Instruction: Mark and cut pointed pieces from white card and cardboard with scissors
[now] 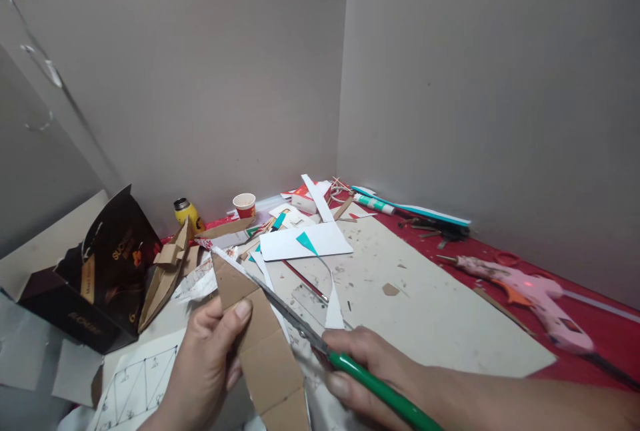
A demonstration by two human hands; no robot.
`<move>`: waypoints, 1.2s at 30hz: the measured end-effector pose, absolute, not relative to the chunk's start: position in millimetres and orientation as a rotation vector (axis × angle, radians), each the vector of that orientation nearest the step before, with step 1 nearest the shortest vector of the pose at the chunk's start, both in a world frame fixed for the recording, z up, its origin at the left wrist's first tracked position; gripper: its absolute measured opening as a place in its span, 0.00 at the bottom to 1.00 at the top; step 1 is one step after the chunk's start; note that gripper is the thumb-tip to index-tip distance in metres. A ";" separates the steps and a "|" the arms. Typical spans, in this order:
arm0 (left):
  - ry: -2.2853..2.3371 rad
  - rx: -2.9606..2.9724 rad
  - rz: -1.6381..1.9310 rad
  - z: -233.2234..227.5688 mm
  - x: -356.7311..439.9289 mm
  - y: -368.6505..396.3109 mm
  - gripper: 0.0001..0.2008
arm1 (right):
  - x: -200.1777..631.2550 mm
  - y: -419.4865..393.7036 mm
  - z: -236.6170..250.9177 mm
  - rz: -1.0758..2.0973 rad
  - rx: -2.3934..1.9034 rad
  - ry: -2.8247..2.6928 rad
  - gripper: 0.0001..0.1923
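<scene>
My left hand (210,347) is closed on a folded strip of brown cardboard (273,351), thumb on its face and fingers behind. The strip is creased across and tilts up toward the far left. In my right hand (377,357) are scissors with green handles (385,391). Their grey blades lie along the strip's right edge, where a narrow white sliver (233,262) shows. I cannot tell how far apart the blades are. Beyond my hands lie a white board piece (280,244) with a green triangle (307,243) and a white pointed scrap (335,311).
A pink glue gun (535,301) rests on the red cloth (613,344) at right. On the left stands a black box (95,277) near a paper with a line drawing (137,384). Farther back are a paper cup (245,207), a yellow bottle (187,213) and cardboard scraps.
</scene>
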State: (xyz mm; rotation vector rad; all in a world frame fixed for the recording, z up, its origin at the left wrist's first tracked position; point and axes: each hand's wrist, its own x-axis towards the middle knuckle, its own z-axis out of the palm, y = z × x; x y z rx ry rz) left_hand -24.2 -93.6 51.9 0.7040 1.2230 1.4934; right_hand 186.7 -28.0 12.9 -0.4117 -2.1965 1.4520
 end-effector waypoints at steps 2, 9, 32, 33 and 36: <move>1.225 0.708 1.496 52.2 -23.9 -93.5 0.13 | 186.2 -27.4 11.2 1.454 -0.413 -2.199 0.27; 1.223 0.745 1.421 54.7 -22.9 -94.0 0.13 | 192.0 -30.4 23.1 1.152 -0.575 -2.302 0.23; 1.179 0.707 1.358 58.6 -16.7 -96.9 0.13 | 186.3 -29.8 5.4 1.310 -0.495 -2.220 0.21; 1.174 0.713 1.354 58.5 -16.5 -96.9 0.14 | 185.5 -30.2 4.3 1.319 -0.497 -2.212 0.21; 1.175 0.736 1.334 58.8 -16.7 -97.0 0.13 | 182.2 -31.3 0.9 1.363 -0.483 -2.181 0.21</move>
